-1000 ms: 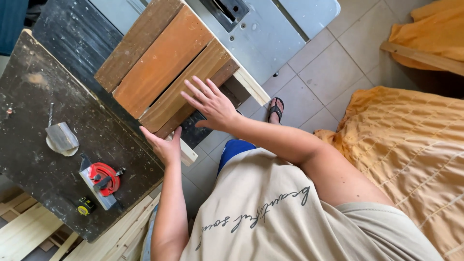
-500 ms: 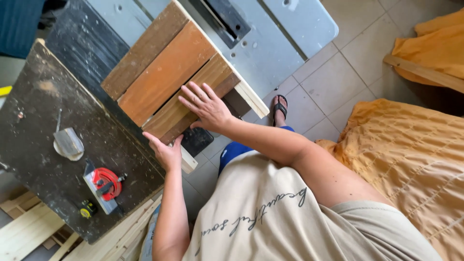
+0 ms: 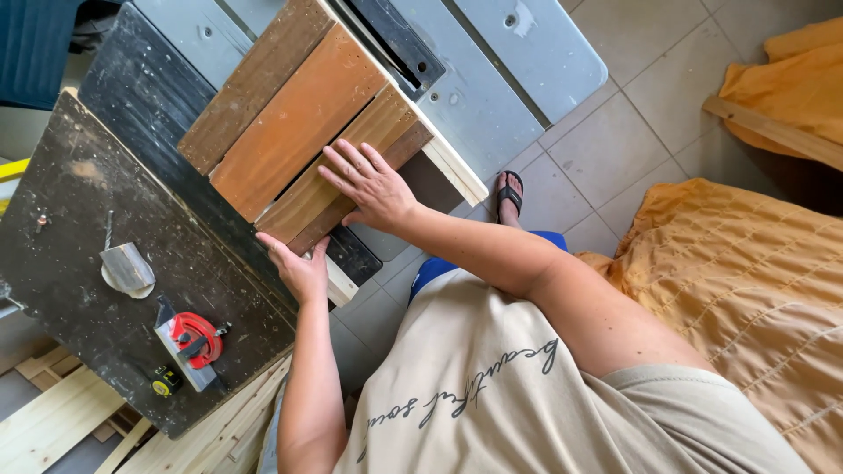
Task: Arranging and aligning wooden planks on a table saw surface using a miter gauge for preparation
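Observation:
A panel of several brown wooden slats (image 3: pixel 290 132) nailed onto pale battens lies on a grey saw table (image 3: pixel 509 79). My right hand (image 3: pixel 369 186) rests flat on the nearest slats with its fingers spread. At the panel's near corner my left hand (image 3: pixel 300 268) cups the edge, beside the end of a pale batten (image 3: pixel 341 285). Both forearms reach out from my beige shirt.
Left of the saw table stands a dark worn workbench (image 3: pixel 79 263) with a grey scraper (image 3: pixel 127 268), a red hand tool (image 3: pixel 195 341) and a small yellow tape measure (image 3: pixel 164 382). Pale wooden slats (image 3: pixel 53 421) lie below it. Orange cloth (image 3: pixel 746 281) covers the right. My sandalled foot (image 3: pixel 509 195) stands on floor tiles.
The view has shifted slightly, so the panel sits a little lower in frame. Both hands stay on the panel in about the same places.

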